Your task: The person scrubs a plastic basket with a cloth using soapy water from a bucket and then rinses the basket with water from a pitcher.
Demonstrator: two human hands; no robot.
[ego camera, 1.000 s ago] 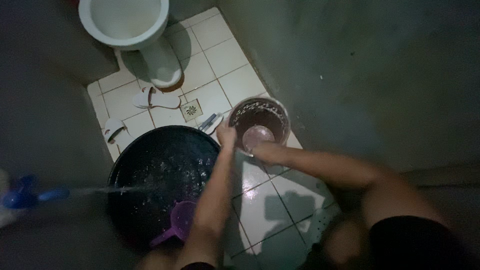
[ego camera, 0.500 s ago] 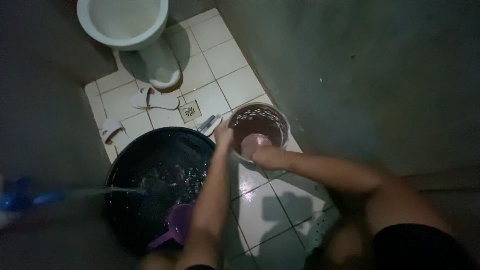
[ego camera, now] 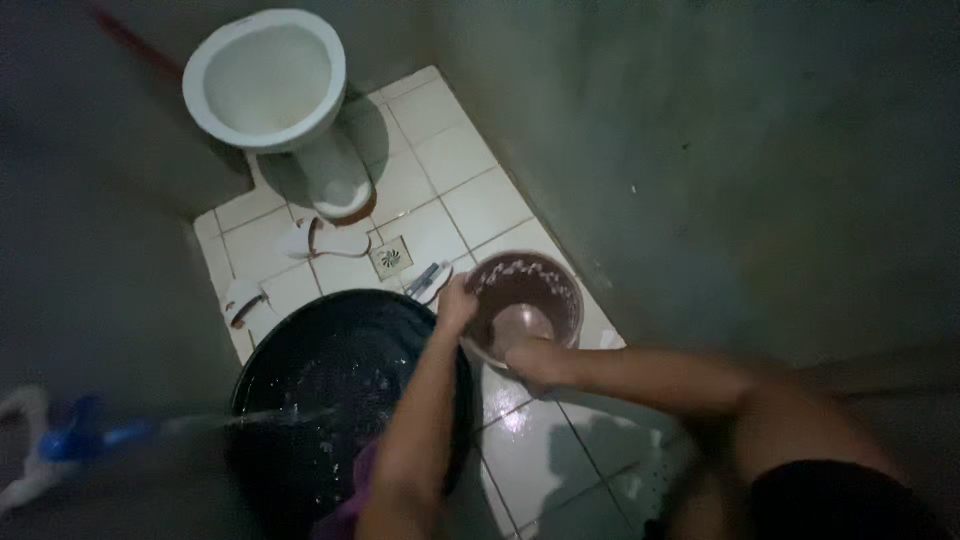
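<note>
While water is streaming from a blue tap (ego camera: pixel 75 440) at the lower left into the big black basin (ego camera: pixel 330 400), both of the person's hands are working at a small brown bucket (ego camera: pixel 525 300) standing on the white tiled floor (ego camera: pixel 450 180) just right of that basin. Its rim is speckled with pale marks, and its wet inside is showing a lighter patch at the bottom.

The left hand (ego camera: pixel 455 300) is gripping the bucket's near-left rim, fingers curled over the edge, with the forearm reaching across the right side of the basin. The right hand (ego camera: pixel 535 360) is pressing against the bucket's lower rim and side, coming in from the right. It seems to be closed around the edge, though the dim, blurred view is making the exact finger hold hard to tell. So the bucket is sitting between the two hands, held on its left and near sides.

A white toilet bowl (ego camera: pixel 265 85) is standing at the upper left, in the corner of the grey walls. A pair of pale sandals (ego camera: pixel 325 240) is lying below it, one near the toilet's base and the other further left by the wall. A small square floor drain (ego camera: pixel 390 258) is sitting between the sandals and the bucket, with a small blue-and-white object (ego camera: pixel 425 278) lying just beside it, touching neither hand.
</note>
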